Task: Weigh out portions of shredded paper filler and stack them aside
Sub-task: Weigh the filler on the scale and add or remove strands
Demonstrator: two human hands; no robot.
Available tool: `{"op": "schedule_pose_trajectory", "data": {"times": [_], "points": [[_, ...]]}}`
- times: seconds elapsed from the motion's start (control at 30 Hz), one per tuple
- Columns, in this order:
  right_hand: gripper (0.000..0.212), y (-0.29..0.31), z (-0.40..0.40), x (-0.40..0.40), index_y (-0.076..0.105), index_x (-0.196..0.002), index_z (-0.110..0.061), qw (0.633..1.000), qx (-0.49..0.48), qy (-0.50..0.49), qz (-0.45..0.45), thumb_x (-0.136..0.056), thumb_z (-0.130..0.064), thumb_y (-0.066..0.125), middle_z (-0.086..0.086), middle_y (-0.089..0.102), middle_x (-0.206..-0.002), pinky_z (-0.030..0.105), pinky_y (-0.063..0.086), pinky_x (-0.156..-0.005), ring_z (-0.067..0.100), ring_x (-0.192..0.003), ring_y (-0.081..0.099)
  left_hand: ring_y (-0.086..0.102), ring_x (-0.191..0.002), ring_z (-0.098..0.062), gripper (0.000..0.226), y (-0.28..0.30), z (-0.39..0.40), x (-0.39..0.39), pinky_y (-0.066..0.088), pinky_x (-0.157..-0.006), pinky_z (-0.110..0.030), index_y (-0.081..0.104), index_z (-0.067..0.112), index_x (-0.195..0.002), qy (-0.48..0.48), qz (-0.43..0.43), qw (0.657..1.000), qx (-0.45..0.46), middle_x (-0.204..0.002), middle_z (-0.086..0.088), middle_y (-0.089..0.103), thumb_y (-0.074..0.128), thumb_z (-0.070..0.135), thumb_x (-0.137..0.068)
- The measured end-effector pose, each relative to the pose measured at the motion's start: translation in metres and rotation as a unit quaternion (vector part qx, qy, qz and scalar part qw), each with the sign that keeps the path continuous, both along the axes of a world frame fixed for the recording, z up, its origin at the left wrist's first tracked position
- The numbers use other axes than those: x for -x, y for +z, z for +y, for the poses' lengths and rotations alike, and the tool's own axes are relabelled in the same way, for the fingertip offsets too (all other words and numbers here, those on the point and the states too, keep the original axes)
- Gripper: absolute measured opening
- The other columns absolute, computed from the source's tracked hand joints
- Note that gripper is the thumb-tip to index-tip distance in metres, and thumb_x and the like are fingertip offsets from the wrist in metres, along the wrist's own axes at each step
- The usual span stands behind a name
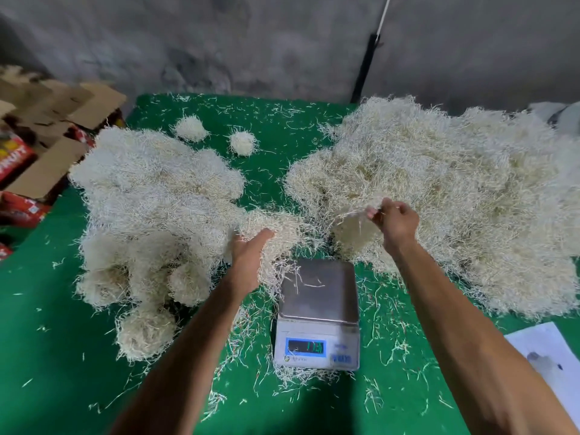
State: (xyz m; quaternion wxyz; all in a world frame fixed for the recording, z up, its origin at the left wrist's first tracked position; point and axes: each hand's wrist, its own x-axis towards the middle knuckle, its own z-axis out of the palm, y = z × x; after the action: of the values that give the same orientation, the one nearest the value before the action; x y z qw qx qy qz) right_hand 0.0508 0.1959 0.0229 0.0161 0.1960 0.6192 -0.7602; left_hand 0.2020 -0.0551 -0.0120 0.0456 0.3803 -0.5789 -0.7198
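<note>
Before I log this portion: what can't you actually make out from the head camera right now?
- Scale display: digits blurred, reading illegible.
- Left hand: fingertips buried in a filler clump; grip unclear.
- Right hand: pinches strands; amount held unclear.
- Big right pile: cut off by the frame's right edge.
- Red boxes: print cut off at the left edge.
- White sheet: marks too small.
</note>
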Motion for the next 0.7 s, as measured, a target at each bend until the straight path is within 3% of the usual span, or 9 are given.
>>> {"op": "schedule_pose_trajectory", "data": {"times": [0.13,0.2,0.3,0.37,0.43,0.5,0.53,0.6,0.7], "points": [[0.041,0.001,-0.005,0.024,0.045,-0.148,-0.007,0.993,-0.067,0.088,0.043,-0.108,-0.015,0.051,0.011,0.063,-0.128,0.041,0.062,-0.089,0.028,-0.103,0.071,0.029,-0.146,-0.03,0.113,-0.004,-0.01,0.009,0.023,-0.119,-0.049,0.012,0.004,-0.158,0.023,0.016,0.999,-0.016,-0.163,-0.017,0.023,0.08,0.045,-0.079],[0.054,-0.01,-0.008,0.021,0.028,-0.159,-0.009,0.964,-0.224,0.139,0.035,-0.11,-0.02,0.047,0.009,0.06,-0.13,0.046,0.059,-0.094,0.031,-0.107,0.069,0.032,-0.144,-0.031,0.109,-0.005,-0.008,0.016,0.024,-0.118,-0.05,0.016,0.001,-0.157,0.036,0.014,0.999,-0.018,-0.162,-0.019,0.026,0.08,0.043,-0.079],[0.04,-0.031,-0.001,0.018,0.055,-0.14,-0.005,0.857,-0.503,0.106,0.046,-0.108,-0.028,0.05,0.016,0.073,-0.117,0.037,0.059,-0.079,0.026,-0.086,0.069,0.036,-0.138,-0.032,0.105,-0.008,-0.011,0.02,0.027,-0.115,-0.051,0.022,-0.001,-0.153,0.036,0.006,0.999,-0.02,-0.156,-0.019,0.032,0.079,0.044,-0.078],[0.034,-0.038,0.0,0.011,0.067,-0.126,-0.009,0.813,-0.57,0.073,0.098,-0.106,-0.033,0.052,0.015,0.071,-0.115,0.037,0.058,-0.083,0.026,-0.092,0.066,0.035,-0.139,-0.031,0.105,-0.01,-0.01,0.02,0.026,-0.113,-0.05,0.027,0.0,-0.151,0.023,0.013,0.999,-0.031,-0.157,-0.019,0.03,0.079,0.048,-0.074],[0.034,-0.041,-0.009,-0.006,0.071,-0.113,-0.012,0.801,-0.557,0.079,0.203,-0.107,-0.037,0.05,0.009,0.069,-0.101,0.041,0.057,-0.083,0.024,-0.091,0.062,0.03,-0.143,-0.027,0.099,-0.008,-0.003,0.02,0.021,-0.115,-0.051,0.039,0.006,-0.148,-0.013,0.023,0.999,-0.03,-0.161,-0.02,0.028,0.077,0.052,-0.069],[0.039,-0.037,-0.03,-0.032,0.07,-0.112,-0.015,0.846,-0.434,0.179,0.253,-0.109,-0.045,0.046,-0.002,0.067,-0.096,0.046,0.06,-0.08,0.015,-0.086,0.063,0.031,-0.14,-0.02,0.078,-0.005,0.008,0.018,0.02,-0.115,-0.05,0.052,0.019,-0.139,-0.06,0.034,0.997,-0.026,-0.161,-0.016,0.03,0.075,0.055,-0.073],[0.049,-0.033,-0.041,-0.046,0.066,-0.126,-0.016,0.873,-0.354,0.254,0.22,-0.107,-0.056,0.044,-0.004,0.068,-0.111,0.046,0.06,-0.089,0.011,-0.097,0.066,0.033,-0.137,-0.017,0.076,-0.004,0.014,0.016,0.022,-0.114,-0.047,0.052,0.023,-0.139,-0.081,0.034,0.996,-0.022,-0.161,-0.014,0.031,0.074,0.059,-0.075],[0.08,-0.03,-0.055,-0.07,0.044,-0.153,-0.025,0.883,-0.261,0.369,0.128,-0.095,-0.08,0.044,-0.003,0.051,-0.153,0.045,0.048,-0.11,0.001,-0.122,0.06,0.036,-0.139,-0.019,0.108,-0.006,0.026,0.014,0.025,-0.112,-0.043,0.038,0.025,-0.152,-0.13,0.003,0.991,0.02,-0.163,-0.008,0.029,0.07,0.082,-0.066],[0.103,-0.038,-0.053,-0.093,0.029,-0.159,-0.036,0.86,-0.28,0.418,0.088,-0.077,-0.092,0.056,0.001,0.028,-0.168,0.041,0.047,-0.105,-0.02,-0.098,0.06,0.041,-0.142,-0.026,0.13,-0.006,0.041,0.005,0.034,-0.115,-0.049,0.032,0.032,-0.154,-0.225,-0.083,0.97,0.031,-0.164,-0.003,0.027,0.058,0.101,-0.047]]}}
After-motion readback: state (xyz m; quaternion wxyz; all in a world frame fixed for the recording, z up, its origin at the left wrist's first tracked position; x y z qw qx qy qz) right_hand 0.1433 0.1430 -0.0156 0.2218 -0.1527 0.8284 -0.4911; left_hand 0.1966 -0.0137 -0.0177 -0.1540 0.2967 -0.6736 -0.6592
